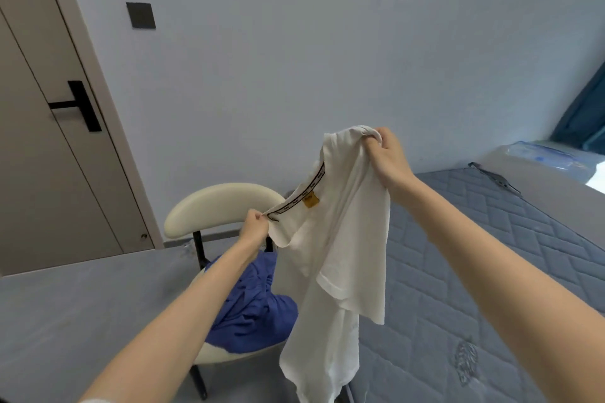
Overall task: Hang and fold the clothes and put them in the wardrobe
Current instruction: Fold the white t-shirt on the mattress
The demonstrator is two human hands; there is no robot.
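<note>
- I hold the white cotton T-shirt [343, 249] in the air, between the cream chair [222, 206] and the grey quilted mattress [458, 271].
- My left hand [257, 226] pinches the collar; my right hand [388, 157] grips the shoulder.
- I should pull both shoulders level before folding, I think.

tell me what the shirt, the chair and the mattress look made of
Shirt: thin, soft matte knit, probably cotton jersey; it hangs limp in loose folds. Chair: cream padded back with a smooth, faintly shiny skin, possibly faux leather; thin black legs, likely metal. Mattress: grey-blue quilted fabric, matte, with stitched diamond lines.
</note>
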